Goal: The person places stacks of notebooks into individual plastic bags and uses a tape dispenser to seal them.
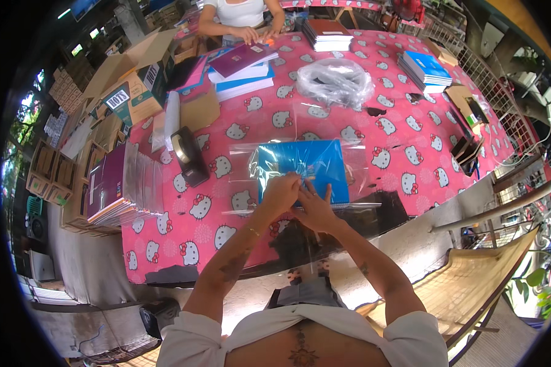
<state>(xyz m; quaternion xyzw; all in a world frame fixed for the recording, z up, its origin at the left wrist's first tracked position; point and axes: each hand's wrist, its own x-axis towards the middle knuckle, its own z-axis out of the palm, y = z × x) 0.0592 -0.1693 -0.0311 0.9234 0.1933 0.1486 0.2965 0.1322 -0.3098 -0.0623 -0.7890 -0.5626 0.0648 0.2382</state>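
A blue notebook (pixel 324 160) lies on the pink tablecloth in front of me, with a clear plastic sheet (pixel 243 160) spread around and over it. My left hand (pixel 280 191) is closed at the notebook's middle, its fingertips pinching the film, which creases and shines there. Beside it, my right hand (pixel 315 209) rests on the lower part of the cover with fingers spread. The two hands nearly touch. Left of the notebook stands a black tape dispenser (pixel 188 156), apart from both hands.
Plastic-wrapped notebooks (pixel 113 183) are stacked at the left edge. Toward the far side lie a coil of clear plastic (pixel 335 82), purple and blue notebooks (pixel 242 67), brown books (pixel 327 35) and another blue stack (pixel 425 70). A co-worker (pixel 242 21) stands opposite. An open carton (pixel 134 82) sits left.
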